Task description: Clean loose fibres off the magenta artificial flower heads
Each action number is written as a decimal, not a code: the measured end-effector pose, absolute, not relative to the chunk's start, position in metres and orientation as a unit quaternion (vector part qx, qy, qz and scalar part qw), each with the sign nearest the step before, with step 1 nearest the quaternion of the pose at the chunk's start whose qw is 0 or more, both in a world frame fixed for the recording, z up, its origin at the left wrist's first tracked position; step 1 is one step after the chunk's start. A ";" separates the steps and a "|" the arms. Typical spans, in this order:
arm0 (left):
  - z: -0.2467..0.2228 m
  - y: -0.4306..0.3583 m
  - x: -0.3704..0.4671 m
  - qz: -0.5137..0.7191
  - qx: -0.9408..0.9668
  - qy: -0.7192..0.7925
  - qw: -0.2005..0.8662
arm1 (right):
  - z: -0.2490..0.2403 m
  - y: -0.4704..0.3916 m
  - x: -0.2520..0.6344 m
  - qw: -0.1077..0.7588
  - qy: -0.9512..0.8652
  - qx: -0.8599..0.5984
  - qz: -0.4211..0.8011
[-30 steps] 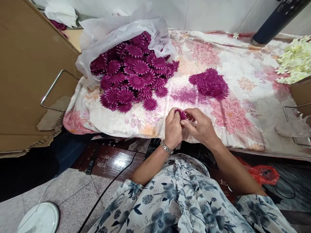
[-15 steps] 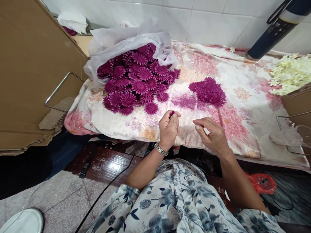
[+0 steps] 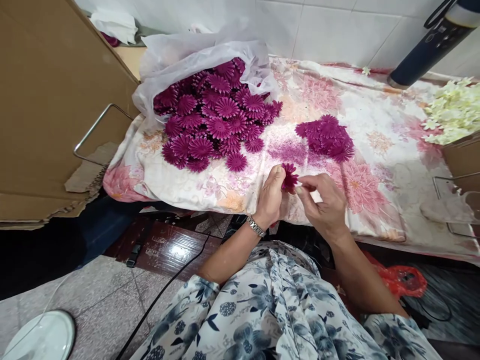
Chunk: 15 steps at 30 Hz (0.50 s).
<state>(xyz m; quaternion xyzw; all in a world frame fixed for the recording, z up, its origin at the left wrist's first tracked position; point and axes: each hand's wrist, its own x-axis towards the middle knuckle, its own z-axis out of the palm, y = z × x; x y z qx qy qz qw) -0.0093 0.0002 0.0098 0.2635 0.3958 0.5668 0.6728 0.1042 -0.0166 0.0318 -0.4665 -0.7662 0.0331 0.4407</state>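
A purple artificial flower [image 3: 289, 178] is gripped in my left hand [image 3: 270, 195], its petals facing right between both hands. My right hand [image 3: 325, 202] is closed in a pinch at the flower's right edge; whether its fingertips hold a petal or something smaller is too fine to see. To the upper left, many purple flower heads [image 3: 219, 128] spill out of a white plastic bag [image 3: 165, 65]. A smaller purple flower pile [image 3: 330, 140] lies beyond my right hand. Purple dust [image 3: 288, 153] is scattered on the cloth between the two piles.
A floral cloth [image 3: 180, 187] covers the work surface. Cardboard [image 3: 56, 110] stands at the left, with a wire handle [image 3: 93, 131]. A dark blue flask [image 3: 423, 55] leans at the back right, near pale yellow flowers [image 3: 455, 112] above another cardboard box [image 3: 467, 155].
My left hand has turned, and the purple flower now shows with its petals spread. My right hand has come in from apart to pinch at the flower's edge.
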 end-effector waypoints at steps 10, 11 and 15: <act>0.004 -0.008 -0.021 0.550 0.250 0.335 0.723 | 0.022 0.004 0.109 0.406 -0.722 -0.503 0.248; 0.004 -0.008 -0.022 0.550 0.249 0.336 0.723 | 0.023 0.005 0.110 0.408 -0.715 -0.501 0.267; 0.005 -0.007 -0.023 0.550 0.245 0.319 0.732 | 0.023 0.008 0.110 0.397 -0.715 -0.511 0.266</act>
